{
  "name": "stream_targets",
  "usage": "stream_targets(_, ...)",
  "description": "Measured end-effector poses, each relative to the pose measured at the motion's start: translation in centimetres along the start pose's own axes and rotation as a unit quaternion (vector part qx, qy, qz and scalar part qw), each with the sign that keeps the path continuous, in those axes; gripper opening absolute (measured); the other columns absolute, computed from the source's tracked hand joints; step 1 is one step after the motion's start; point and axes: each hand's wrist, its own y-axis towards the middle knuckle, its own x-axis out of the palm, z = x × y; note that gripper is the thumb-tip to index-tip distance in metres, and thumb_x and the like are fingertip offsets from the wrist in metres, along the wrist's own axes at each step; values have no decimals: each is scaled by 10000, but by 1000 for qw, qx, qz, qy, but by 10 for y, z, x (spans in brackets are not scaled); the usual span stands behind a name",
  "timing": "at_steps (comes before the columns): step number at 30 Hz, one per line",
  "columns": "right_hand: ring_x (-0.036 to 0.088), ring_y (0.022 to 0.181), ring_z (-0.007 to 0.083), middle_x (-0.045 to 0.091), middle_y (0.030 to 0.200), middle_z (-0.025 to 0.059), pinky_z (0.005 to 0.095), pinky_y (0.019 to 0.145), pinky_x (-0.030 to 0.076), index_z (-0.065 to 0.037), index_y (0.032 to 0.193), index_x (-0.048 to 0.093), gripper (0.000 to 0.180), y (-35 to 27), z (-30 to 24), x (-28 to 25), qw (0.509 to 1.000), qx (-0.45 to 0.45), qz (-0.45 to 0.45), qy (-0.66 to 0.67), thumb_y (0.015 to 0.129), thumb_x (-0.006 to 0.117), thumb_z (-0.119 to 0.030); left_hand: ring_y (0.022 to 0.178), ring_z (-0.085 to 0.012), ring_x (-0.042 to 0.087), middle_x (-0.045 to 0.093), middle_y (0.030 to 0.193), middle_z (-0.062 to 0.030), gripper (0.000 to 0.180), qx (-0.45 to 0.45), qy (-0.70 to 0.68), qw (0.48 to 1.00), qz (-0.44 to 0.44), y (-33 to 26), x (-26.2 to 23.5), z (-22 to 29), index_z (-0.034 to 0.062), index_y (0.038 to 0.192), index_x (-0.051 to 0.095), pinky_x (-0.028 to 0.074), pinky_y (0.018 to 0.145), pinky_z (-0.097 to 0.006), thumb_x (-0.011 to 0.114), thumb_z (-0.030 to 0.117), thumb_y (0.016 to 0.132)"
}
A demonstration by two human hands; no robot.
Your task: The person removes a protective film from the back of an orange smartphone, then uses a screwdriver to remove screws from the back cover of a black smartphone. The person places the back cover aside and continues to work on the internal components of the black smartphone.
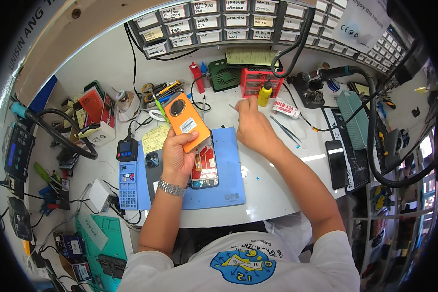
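My left hand (179,152) is closed around an orange phone back cover (191,121), tilted up, with a round dark camera ring at its top and a white label. Partly hidden behind my fingers and the cover, an opened phone (205,168) with a red and silver inside lies on a blue work mat (226,170). To the right, above the white tabletop, my right hand (254,125) pinches a slim pointed tool (233,106); only its tip shows, so its kind is unclear. A dark phone (153,168) rests on the mat left of my wrist.
Tweezers (285,131), a white glue tube (285,108) and a yellow bottle (264,94) are near my right hand. Behind stand a red drawer box (262,82) and a green fan (225,76). A black phone (335,164) lies right. Cables hang at both sides.
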Motion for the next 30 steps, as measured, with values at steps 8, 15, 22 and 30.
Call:
stream_targets(8,750,1053,463,558,1459,303,507,903,627,76,1351,597,545,142,-9,6,987,-119,14,-110,831,742,-2,1207,-327,709,668,1307,-160,538,8,49,998,29,-13,22,-9,-4,1373,524,618,1066,-503,631,-174,874)
stream_targets(15,742,1102,448,618,1395,262,512,923,621,37,1302,665,460,167,-22,3,981,-88,-62,-163,843,707,34,1121,-275,739,677,1272,-126,299,47,21,998,23,-3,8,-18,26,1345,527,678,922,-456,636,58,1069)
stream_targets(22,747,1079,444,632,1378,246,520,894,619,24,1295,673,404,146,-47,-10,970,-117,-104,-187,909,749,-64,1119,-254,742,695,1265,-135,333,17,17,1000,9,-10,13,-16,17,1357,519,672,957,-449,659,-10,1056)
stream_targets(30,735,870,376,728,1052,132,476,756,583,-69,1215,737,228,53,-25,-37,988,-89,99,78,1022,750,-189,1135,-200,736,709,1287,-103,353,17,30,998,-54,-19,18,-18,30,1382,545,638,1013,-405,695,30,1063)
